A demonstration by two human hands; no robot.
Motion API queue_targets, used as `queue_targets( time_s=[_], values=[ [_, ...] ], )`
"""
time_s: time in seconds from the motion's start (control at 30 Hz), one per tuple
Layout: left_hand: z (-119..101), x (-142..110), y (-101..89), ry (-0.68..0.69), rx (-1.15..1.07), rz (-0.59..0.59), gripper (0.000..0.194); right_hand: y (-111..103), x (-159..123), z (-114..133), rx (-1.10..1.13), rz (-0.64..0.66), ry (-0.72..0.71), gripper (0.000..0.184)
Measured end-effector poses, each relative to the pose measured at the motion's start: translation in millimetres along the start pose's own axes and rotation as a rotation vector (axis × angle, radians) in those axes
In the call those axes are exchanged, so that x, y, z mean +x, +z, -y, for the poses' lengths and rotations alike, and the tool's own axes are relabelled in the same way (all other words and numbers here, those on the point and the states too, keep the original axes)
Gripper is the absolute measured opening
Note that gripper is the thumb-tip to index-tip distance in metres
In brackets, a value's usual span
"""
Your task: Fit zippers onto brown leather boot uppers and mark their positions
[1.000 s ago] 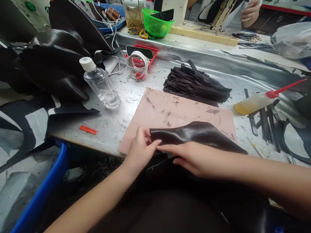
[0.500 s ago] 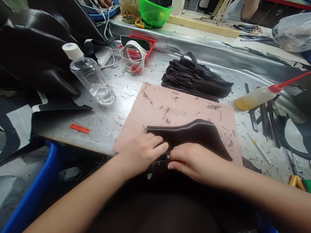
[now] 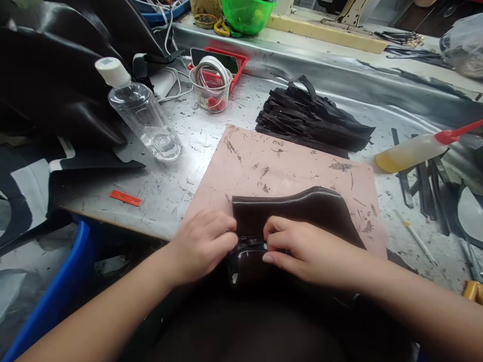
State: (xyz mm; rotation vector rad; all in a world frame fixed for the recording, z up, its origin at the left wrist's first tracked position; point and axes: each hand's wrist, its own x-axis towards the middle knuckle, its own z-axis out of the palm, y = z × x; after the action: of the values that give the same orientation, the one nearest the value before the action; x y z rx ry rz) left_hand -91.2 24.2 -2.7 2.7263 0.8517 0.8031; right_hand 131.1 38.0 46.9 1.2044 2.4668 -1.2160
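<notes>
A dark brown leather piece (image 3: 302,211) lies folded on a pink cutting mat (image 3: 271,166) at the near edge of the metal table. My left hand (image 3: 202,244) has its fingers curled and pinching the piece's near left edge. My right hand (image 3: 302,249) pinches the same edge just to the right, fingers bent over the fold. The two hands almost touch. More dark leather hangs below the table edge under my hands.
A stack of dark leather strips (image 3: 313,123) lies behind the mat. A clear bottle (image 3: 141,118) leans at the left, beside a cup holding tape (image 3: 211,88). A glue bottle with a red nozzle (image 3: 415,148) lies at the right. A blue bin (image 3: 56,291) stands below left.
The leather piece has been folded flatter and pulled toward the table edge. Both hands have come together on its near edge, from flat fingers to a pinch.
</notes>
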Motion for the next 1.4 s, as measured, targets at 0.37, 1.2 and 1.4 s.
queue_targets(
  time_s=[0.37,1.2,1.4],
  values=[
    [-16.4,-5.5,2.5,0.180,0.258,0.006,0.018,-4.4,0.8,-7.0,0.019,0.069,-0.049,0.025],
    [-23.8,-14.5,8.8,-0.003,0.192,-0.040,0.011,-7.5,1.6,6.2,-0.225,0.087,-0.154,0.025],
    [-3.2,-5.3,-2.9,0.315,0.339,-0.052,0.015,-3.5,-4.2,10.0,-0.250,0.041,-0.184,0.028]
  ],
)
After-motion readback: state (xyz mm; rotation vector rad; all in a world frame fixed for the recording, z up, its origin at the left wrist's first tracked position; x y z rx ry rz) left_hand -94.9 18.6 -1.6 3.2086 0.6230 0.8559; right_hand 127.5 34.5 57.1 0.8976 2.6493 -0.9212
